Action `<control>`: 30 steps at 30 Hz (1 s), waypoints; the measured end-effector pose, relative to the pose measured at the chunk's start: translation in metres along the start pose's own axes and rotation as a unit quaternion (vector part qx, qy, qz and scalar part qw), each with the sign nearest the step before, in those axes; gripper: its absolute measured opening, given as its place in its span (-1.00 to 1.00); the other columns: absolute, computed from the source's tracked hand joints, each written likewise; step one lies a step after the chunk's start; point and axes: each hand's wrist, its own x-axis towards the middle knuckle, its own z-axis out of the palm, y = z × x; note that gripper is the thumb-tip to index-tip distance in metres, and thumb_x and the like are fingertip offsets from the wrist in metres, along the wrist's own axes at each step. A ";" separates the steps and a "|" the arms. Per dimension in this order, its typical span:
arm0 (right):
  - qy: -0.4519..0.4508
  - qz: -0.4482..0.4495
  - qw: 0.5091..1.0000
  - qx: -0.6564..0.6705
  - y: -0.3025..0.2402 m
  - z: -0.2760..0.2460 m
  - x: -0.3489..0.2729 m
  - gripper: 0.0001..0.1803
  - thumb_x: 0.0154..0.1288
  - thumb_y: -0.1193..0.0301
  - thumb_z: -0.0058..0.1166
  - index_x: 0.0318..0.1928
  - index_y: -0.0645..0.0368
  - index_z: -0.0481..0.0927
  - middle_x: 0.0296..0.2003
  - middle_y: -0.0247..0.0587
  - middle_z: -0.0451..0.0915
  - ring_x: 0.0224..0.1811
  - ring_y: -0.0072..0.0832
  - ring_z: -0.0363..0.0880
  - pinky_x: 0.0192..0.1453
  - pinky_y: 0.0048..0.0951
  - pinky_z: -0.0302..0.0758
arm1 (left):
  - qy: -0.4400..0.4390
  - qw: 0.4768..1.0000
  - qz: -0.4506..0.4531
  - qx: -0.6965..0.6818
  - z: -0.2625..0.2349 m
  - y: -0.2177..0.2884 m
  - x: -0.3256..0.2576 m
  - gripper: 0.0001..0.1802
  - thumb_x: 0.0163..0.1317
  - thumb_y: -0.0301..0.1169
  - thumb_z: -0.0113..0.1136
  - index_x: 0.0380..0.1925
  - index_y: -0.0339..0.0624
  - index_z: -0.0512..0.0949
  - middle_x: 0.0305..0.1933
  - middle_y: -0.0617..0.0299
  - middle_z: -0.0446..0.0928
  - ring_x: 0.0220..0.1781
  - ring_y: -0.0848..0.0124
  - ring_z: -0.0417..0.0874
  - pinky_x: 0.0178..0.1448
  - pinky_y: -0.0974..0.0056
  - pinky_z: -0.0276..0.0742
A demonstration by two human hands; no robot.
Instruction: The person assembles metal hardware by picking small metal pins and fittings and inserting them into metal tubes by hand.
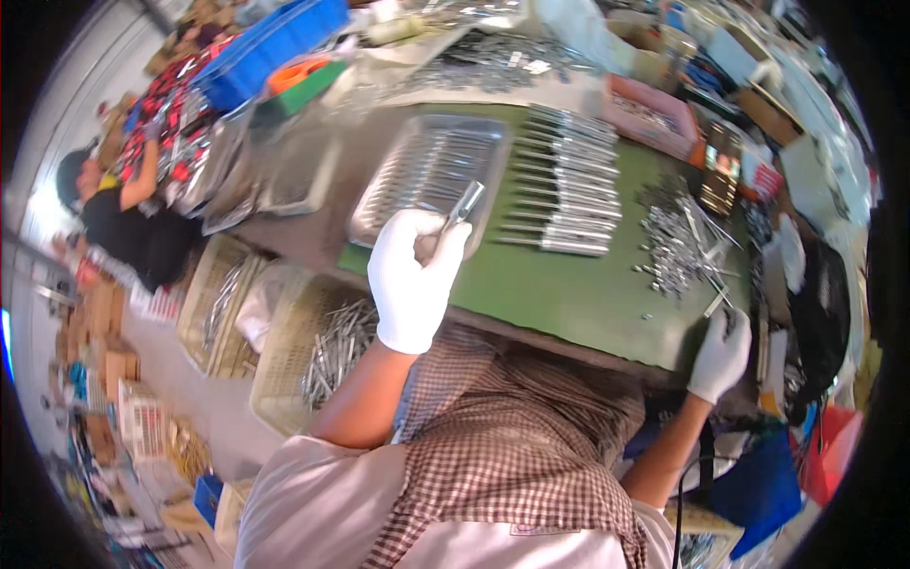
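My left hand (414,275), in a white glove, is closed on a short shiny metal piece (466,202) that looks like a tube or handle, pinched between thumb and fingers above the tray's near corner. That clear plastic tray (357,223) holds several slim metal pieces in rows. To its right, metal rods with thick silvery handles (580,185) lie side by side on the green work mat (569,294). At the mat's right edge, my gloved right hand (720,356) is closed around a thin metal tool (718,299), whose kind I cannot make out. Small metal parts (671,247) are heaped beyond it.
A pink bin (649,119) of small parts stands at the back right. Cream baskets (275,356) with metal pieces are at the lower left. Further left, a person in black (142,228) works by a blue crate (270,52). Metal pieces cover the far table.
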 end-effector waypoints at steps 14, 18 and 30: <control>-0.047 -0.015 0.998 -0.049 0.038 0.015 0.012 -0.62 0.49 0.19 0.01 0.08 0.20 0.62 0.01 -0.03 0.69 0.07 -0.09 0.64 0.17 -0.21 0.49 | 0.093 0.988 -0.103 0.073 -0.102 -0.020 -0.009 -0.90 0.33 -0.51 0.37 -0.30 -0.24 0.60 -0.46 0.53 0.44 -0.43 0.75 0.28 -0.35 0.53 0.22; -0.058 -0.020 0.995 -0.079 0.039 0.016 0.017 -0.62 0.50 0.18 -0.03 0.10 0.15 0.63 0.03 -0.04 0.68 0.07 -0.09 0.64 0.15 -0.22 0.49 | 0.104 0.981 -0.115 0.116 -0.115 -0.032 -0.031 -0.83 0.23 -0.42 0.42 -0.35 -0.27 0.62 -0.43 0.10 0.56 -0.41 0.25 0.56 -0.25 0.21 0.50; -0.102 -0.019 0.985 -0.137 0.049 0.024 0.027 -0.56 0.56 0.14 -0.14 0.20 0.09 0.62 0.10 -0.14 0.67 0.14 -0.16 0.63 0.21 -0.27 0.49 | 0.219 0.763 -0.560 -0.237 -0.225 -0.259 -0.211 -0.75 0.40 -0.13 0.29 -0.36 0.01 0.56 -0.50 0.44 0.46 -0.62 0.60 0.37 -0.59 0.44 0.20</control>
